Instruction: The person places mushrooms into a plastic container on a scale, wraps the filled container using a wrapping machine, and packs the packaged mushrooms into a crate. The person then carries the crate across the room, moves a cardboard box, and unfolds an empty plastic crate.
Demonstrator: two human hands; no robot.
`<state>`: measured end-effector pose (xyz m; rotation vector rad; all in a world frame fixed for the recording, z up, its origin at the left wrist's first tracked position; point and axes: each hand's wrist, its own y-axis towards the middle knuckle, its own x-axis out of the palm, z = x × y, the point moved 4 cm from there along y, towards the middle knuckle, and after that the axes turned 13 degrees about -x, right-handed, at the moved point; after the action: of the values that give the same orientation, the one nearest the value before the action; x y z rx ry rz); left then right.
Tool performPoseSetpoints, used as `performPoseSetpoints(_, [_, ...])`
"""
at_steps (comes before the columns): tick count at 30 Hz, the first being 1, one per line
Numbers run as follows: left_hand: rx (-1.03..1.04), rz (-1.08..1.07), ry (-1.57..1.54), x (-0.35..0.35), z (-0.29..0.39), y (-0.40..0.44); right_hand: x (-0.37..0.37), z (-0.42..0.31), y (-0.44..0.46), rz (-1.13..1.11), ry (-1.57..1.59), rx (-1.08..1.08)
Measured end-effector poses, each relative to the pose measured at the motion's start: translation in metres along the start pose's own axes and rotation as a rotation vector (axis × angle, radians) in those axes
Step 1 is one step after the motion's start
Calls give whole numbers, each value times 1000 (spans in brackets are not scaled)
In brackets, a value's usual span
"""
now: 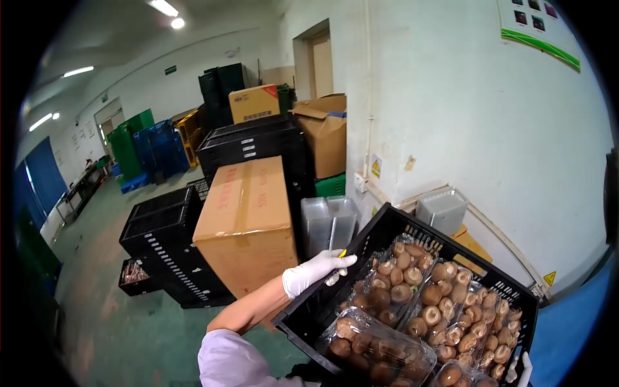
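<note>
Black stack [174, 248]: crates piled on the floor [97, 322], off to our left and well apart from our hands.
Carton [248, 206]: taped shut, standing between that pile and the clear trays [329, 222].
Left hand [316, 272]: gloved; our grip is closed on the left edge of the crate [380, 233], roughly midway between its far-left and near-left corners, with fingertips showing inside.
Crate: slanted across our view, borne by both hands; we cannot see whether anything supports it underneath. We judge the step in hand to be holding or carrying this load.
Packs [380, 351]: wrapped mushrooms [432, 315], all inside the crate; one lies along the near edge, the others run from the far-left corner over to the right edge. Some bare bottom shows by the near-left corner.
Right hand [526, 371]: gloved and mostly cut off; our grip appears closed around the right edge, fingers on both sides of the rim. Any next move, we judge, calls for lifting or lowering both edges together, so that the packs do not slide toward one corner.
Blue surface [574, 335]: beyond the right edge; we cannot tell what it is.
</note>
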<state>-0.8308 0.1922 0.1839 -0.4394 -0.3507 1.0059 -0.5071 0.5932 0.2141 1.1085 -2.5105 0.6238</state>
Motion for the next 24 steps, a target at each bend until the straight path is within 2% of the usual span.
performPoseSetpoints(1, [17,16,-14,-6,-1,-15,16,-2,-11,-174,21,7])
performPoseSetpoints(2, [26,39,-21,-13,-3,-30,-23,3,4,-121,28,45])
performPoseSetpoints(3, [30,66,-19,-16,-1,-50,-23,-1,2,-121,23,55])
performPoseSetpoints(9, [176,135,-173,-73,-38,-169,37,22,-29,-200,34,-275])
performPoseSetpoints(10, [182,157,-181,-63,-33,-231,44,-9,-79,-159,-14,-331])
performPoseSetpoints(11, [198,193,-190,-73,-39,-259,61,-6,-93,-135,-57,-387])
performPoseSetpoints(13, [279,211,-281,-87,-50,-318,74,0,-110,-241,-12,-351])
performPoseSetpoints(15, [328,238,-392,-97,-70,-392,113,0,-161,-277,-58,-451])
performPoseSetpoints(16, [347,275,-406,-106,-83,-423,131,4,-182,-354,-47,-430])
performPoseSetpoints(17, [362,295,-416,-85,-98,-498,109,-25,-236,-370,-90,-380])
performPoseSetpoints(19, [365,422,-420,-93,-131,-554,127,-22,-259,-399,-115,-357])
performPoseSetpoints(23, [368,615,-516,-77,-192,-689,160,-28,-312,-670,-169,-253])
performPoseSetpoints(24, [353,664,-532,4,-202,-729,109,-82,-340,-685,-160,-273])
